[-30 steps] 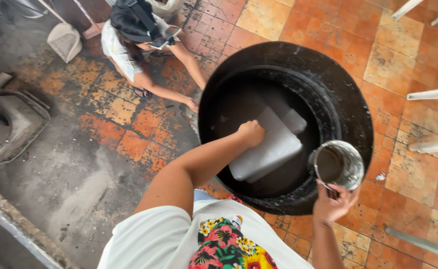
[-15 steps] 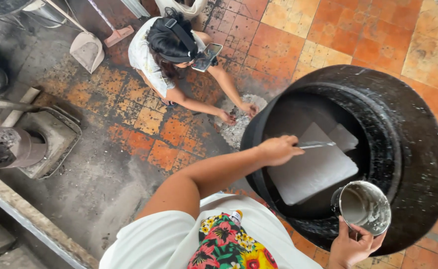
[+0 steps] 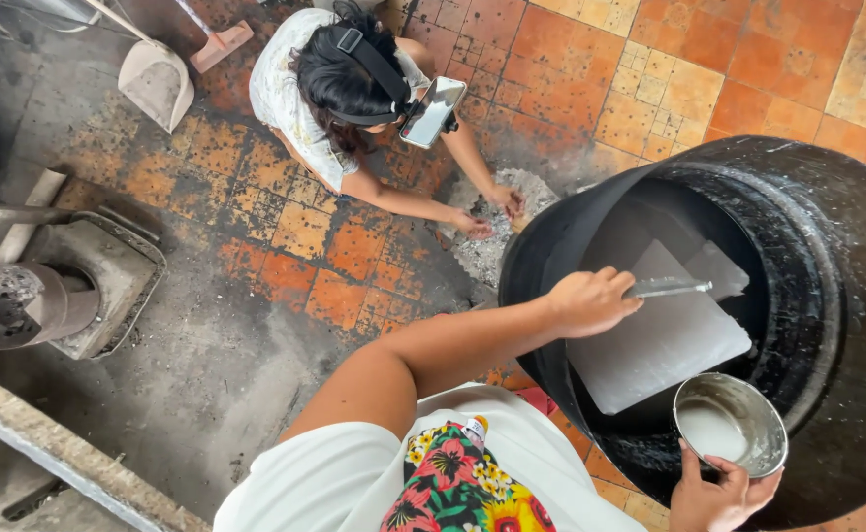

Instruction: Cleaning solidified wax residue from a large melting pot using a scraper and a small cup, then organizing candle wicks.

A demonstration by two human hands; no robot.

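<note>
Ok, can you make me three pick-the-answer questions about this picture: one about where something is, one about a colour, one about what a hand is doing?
1. Where is the white slab?
A) inside the black drum
B) on the floor tiles
C) in the metal cup

2. What colour is the liquid in the metal cup?
A) red
B) white
C) green

3. The left hand is
A) empty and flat
B) shut on a metal blade
C) holding a phone

Answers: 1 A, the drum's walls ring it; 2 B, it looks milky; 3 B, fingers wrap the handle.

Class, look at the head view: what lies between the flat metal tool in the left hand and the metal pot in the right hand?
The pale slab inside the black drum, in the head view.
</note>
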